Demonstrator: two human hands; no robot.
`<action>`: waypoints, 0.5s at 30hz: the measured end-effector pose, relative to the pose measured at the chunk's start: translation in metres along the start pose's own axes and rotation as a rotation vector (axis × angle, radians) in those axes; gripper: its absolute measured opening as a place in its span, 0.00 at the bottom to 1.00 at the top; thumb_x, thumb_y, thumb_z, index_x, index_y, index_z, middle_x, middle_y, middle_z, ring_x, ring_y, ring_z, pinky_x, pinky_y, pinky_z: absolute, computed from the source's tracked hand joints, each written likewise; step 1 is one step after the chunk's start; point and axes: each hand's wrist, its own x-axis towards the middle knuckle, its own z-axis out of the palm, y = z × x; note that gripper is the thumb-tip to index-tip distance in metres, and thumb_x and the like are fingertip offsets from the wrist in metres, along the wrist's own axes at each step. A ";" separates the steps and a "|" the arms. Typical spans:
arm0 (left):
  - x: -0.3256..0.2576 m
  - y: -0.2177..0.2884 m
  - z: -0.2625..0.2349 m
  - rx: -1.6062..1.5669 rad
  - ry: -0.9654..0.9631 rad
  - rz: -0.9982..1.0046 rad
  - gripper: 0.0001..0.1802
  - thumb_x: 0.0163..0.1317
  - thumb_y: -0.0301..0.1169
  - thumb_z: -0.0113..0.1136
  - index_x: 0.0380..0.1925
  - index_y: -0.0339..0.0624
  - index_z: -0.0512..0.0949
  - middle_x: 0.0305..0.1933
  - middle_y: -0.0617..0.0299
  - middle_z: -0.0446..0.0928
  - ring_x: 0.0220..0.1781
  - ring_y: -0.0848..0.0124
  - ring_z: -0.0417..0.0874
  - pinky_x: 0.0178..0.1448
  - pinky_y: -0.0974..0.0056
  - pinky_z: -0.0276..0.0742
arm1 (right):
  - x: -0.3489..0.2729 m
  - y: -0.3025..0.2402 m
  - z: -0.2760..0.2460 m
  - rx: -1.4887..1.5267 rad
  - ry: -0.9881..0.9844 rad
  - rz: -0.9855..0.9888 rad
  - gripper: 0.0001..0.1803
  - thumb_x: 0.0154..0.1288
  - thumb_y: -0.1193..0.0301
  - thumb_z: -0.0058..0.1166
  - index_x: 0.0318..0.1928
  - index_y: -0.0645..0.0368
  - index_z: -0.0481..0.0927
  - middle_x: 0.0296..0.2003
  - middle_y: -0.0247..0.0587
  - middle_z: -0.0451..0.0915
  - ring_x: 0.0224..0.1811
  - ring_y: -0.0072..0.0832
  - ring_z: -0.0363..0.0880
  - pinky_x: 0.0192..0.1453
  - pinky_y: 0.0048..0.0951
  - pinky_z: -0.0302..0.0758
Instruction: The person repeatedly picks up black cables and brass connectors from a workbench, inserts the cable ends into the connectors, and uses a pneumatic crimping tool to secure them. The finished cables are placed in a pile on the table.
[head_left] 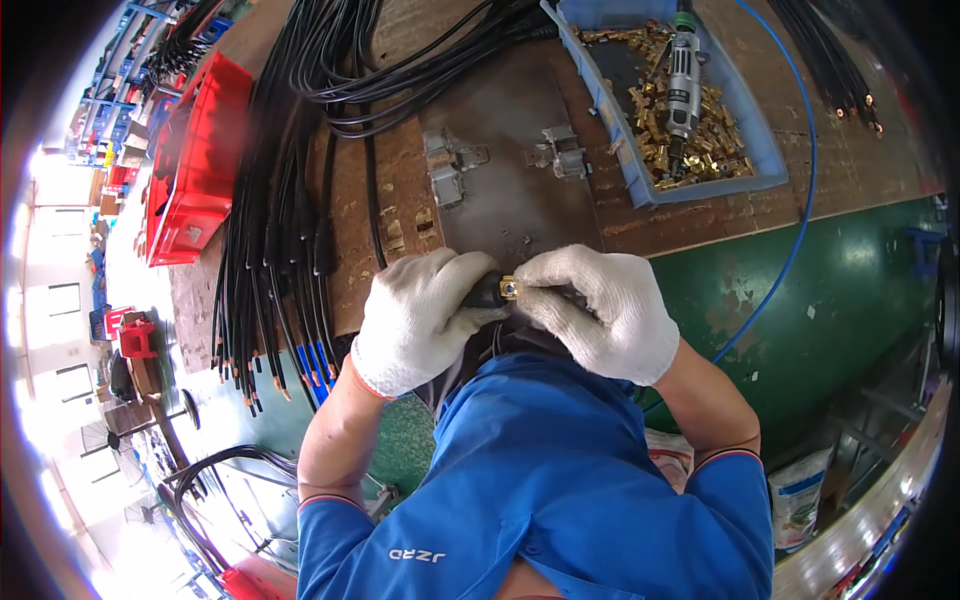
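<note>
My left hand, in a white knit glove, is closed round a black cable end or sleeve. At its tip sits a small brass fitting with a hole in its face. From the right, my gloved right hand closes in a pinch on the brass fitting, thumb and forefinger at its side. Both hands are close together at the table's near edge, in front of my blue shirt. The glove hides most of the black piece, and I cannot tell how deep the fitting sits in it.
A blue tray of brass fittings holds a grey power tool. Metal clamps sit on a dark plate. Bundled black cables hang over the edge beside a red crate. A blue hose curves down at right.
</note>
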 end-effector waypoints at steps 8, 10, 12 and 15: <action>0.002 -0.001 0.002 0.182 0.010 0.031 0.22 0.50 0.27 0.74 0.47 0.40 0.83 0.37 0.51 0.85 0.40 0.47 0.88 0.46 0.49 0.83 | 0.010 -0.004 -0.007 0.074 -0.044 0.199 0.06 0.75 0.76 0.67 0.48 0.64 0.86 0.33 0.46 0.90 0.32 0.25 0.91 0.37 0.27 0.83; 0.003 0.000 0.002 0.229 0.016 0.048 0.22 0.50 0.27 0.73 0.48 0.40 0.83 0.37 0.51 0.85 0.40 0.47 0.88 0.45 0.49 0.83 | 0.011 -0.004 -0.008 0.127 -0.063 0.307 0.06 0.75 0.76 0.66 0.48 0.64 0.86 0.33 0.47 0.90 0.32 0.26 0.91 0.37 0.27 0.83; 0.004 -0.001 0.002 0.239 0.013 0.058 0.22 0.50 0.25 0.72 0.49 0.40 0.83 0.38 0.51 0.84 0.39 0.48 0.88 0.45 0.49 0.83 | 0.011 0.001 -0.006 0.123 -0.061 0.313 0.06 0.75 0.77 0.66 0.48 0.63 0.86 0.34 0.47 0.90 0.31 0.28 0.91 0.37 0.28 0.84; 0.004 -0.006 0.005 0.063 0.004 0.065 0.24 0.49 0.24 0.69 0.51 0.40 0.82 0.36 0.52 0.82 0.37 0.48 0.86 0.44 0.48 0.81 | 0.011 0.008 -0.004 -0.115 -0.090 0.000 0.07 0.72 0.80 0.67 0.48 0.65 0.86 0.39 0.48 0.92 0.39 0.33 0.94 0.42 0.31 0.86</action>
